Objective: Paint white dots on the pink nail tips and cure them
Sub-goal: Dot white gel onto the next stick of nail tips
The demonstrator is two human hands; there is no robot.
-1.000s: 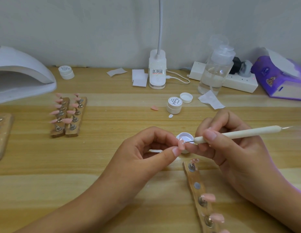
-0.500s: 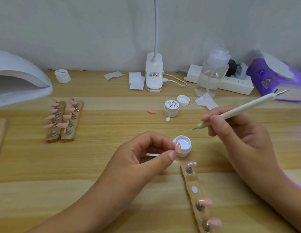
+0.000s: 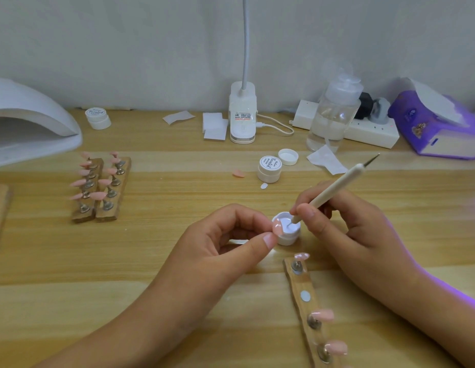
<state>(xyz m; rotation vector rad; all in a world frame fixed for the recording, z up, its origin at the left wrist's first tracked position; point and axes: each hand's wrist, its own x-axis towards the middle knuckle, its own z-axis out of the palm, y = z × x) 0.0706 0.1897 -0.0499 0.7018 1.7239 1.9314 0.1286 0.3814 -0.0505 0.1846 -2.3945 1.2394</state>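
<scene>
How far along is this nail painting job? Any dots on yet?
Done: the white paint pot is open. In hand: the left hand pinches one pink nail tip while the right hand dips the dotting pen into the pot. Left: dotting that tip, probably the three on the near wooden strip, then curing under the lamp. Whether tips on the far strips carry dots is too small to tell.

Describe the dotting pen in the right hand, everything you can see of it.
The dotting pen is a slim, cream-white stick, matt and plastic-looking, with a thin metal needle at its upper end. It slants from upper right down to lower left. The right hand pinches it near the lower end between thumb and fingers. Its lower tip reaches into the open white pot, apparently touching the white paint. The left hand, pinching a pink nail tip beside the pot, does not touch it.
</scene>
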